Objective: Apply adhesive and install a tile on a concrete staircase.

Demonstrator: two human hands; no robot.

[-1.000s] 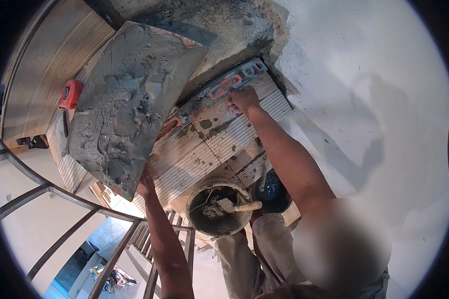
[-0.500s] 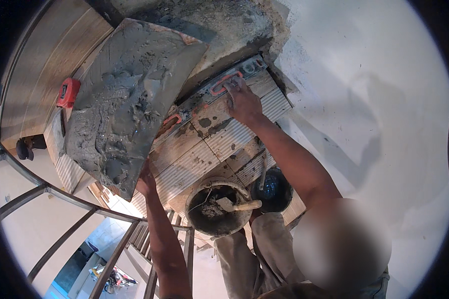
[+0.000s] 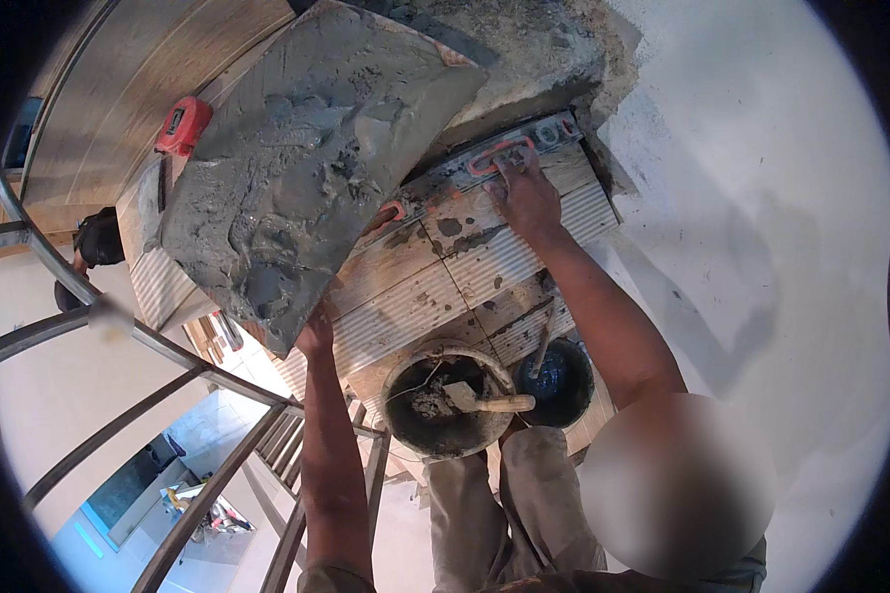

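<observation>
Pressing flat, the right hand [image 3: 526,198] has moved down along the spirit level [image 3: 485,163] on the tiled stair tread [image 3: 435,287]. The left hand [image 3: 314,334] still grips the lower edge of the mortar-coated tile [image 3: 307,168], tilted above the tread.

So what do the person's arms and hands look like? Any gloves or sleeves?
No gloves: both hands are bare. The left hand and right hand are dusty, with grey smudges. Both forearms are bare too, with no long sleeves, watch or bands showing. Only a bit of cloth shows at the lower edge, near the left upper arm.
</observation>
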